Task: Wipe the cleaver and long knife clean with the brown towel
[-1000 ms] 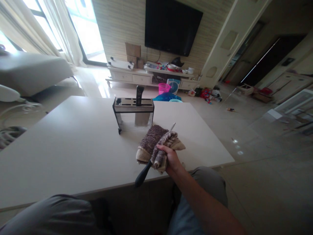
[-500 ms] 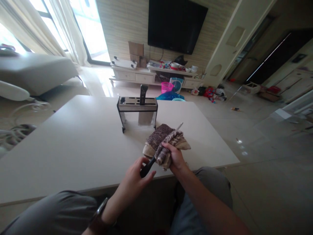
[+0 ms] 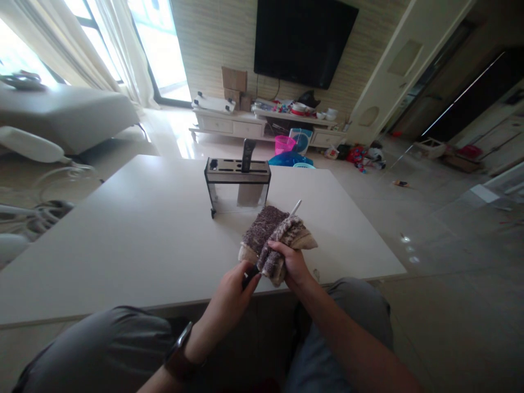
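Note:
A brown and cream cloth is folded around a knife, whose silver tip sticks out at the upper right. My right hand grips the cloth with the blade inside it, thumb on top. At the lower left of the cloth, my left hand is wrapped round the black handle. Most of the blade is hidden by the cloth. Beyond the cloth, a knife block with clear sides stands upright on the white table, holding one black-handled knife.
Past the table's far edge are a pink basket and a blue plastic item. A low white cabinet with boxes and bowls stands along the wall under a television. My knees are below the near edge.
My left hand has closed round the black handle, where its fingers were apart before. The view has shifted slightly. My right hand still grips the cloth.

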`<act>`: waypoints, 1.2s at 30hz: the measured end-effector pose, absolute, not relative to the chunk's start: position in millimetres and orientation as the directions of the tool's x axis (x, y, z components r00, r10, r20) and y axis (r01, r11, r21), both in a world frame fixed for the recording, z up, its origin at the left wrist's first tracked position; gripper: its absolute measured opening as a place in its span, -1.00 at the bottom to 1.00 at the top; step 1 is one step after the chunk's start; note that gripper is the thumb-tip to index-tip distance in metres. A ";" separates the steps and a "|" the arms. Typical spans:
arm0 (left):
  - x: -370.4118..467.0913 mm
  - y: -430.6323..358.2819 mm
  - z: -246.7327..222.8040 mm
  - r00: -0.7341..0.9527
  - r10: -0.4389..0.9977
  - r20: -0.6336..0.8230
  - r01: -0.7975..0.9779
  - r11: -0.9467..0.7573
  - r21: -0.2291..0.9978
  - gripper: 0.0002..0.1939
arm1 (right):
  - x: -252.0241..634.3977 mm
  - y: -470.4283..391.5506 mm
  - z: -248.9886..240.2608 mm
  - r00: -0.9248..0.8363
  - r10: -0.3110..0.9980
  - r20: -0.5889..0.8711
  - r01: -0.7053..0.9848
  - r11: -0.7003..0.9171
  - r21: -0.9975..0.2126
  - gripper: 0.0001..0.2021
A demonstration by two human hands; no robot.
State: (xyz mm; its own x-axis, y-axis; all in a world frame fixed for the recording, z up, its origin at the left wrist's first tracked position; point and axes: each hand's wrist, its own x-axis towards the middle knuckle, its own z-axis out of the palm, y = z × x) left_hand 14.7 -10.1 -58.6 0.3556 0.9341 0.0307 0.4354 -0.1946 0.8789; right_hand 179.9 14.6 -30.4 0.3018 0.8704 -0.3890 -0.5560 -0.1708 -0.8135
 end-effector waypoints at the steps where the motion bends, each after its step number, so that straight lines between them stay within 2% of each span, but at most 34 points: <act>1: 14.3 -10.2 -58.3 0.357 0.934 0.032 0.432 -0.195 0.881 -0.77 | 178.6 13.9 -30.9 0.298 0.873 -0.387 -0.549 -0.175 -0.817 -0.65; 8: 14.6 -10.9 -50.5 0.363 0.932 0.007 0.392 -0.160 0.906 -0.74 | 173.2 12.5 -32.5 0.294 0.873 -0.390 -0.535 -0.188 -0.824 -0.65; 15: 15.1 -12.0 -41.8 0.422 0.906 -0.023 0.369 -0.149 0.918 -0.65 | 225.5 32.9 -2.3 0.518 0.809 -0.276 -0.578 0.094 -0.810 -0.67; 18: 11.6 -11.6 -43.6 0.430 0.903 -0.014 0.349 -0.152 0.925 -0.64 | 243.2 37.9 3.2 0.549 0.800 -0.242 -0.570 0.147 -0.808 -0.68; 23: 10.8 -11.9 -45.0 0.339 0.940 0.029 0.354 -0.156 0.922 -0.68 | 225.0 28.9 -7.8 0.464 0.854 -0.236 -0.526 0.051 -0.849 -0.69; 29: 10.9 -11.7 -48.3 0.275 0.955 0.115 0.337 -0.207 0.919 -0.71 | 178.9 3.5 -31.2 0.194 0.942 -0.275 -0.377 -0.187 -0.907 -0.66; 33: 10.0 -11.8 -52.3 0.298 0.946 0.131 0.363 -0.239 0.901 -0.72 | 175.2 1.1 -37.4 0.235 0.926 -0.296 -0.308 -0.218 -0.926 -0.62; 36: 11.6 -12.5 -51.6 0.333 0.935 0.120 0.398 -0.254 0.881 -0.75 | 181.4 6.5 -35.2 0.307 0.903 -0.299 -0.341 -0.189 -0.921 -0.62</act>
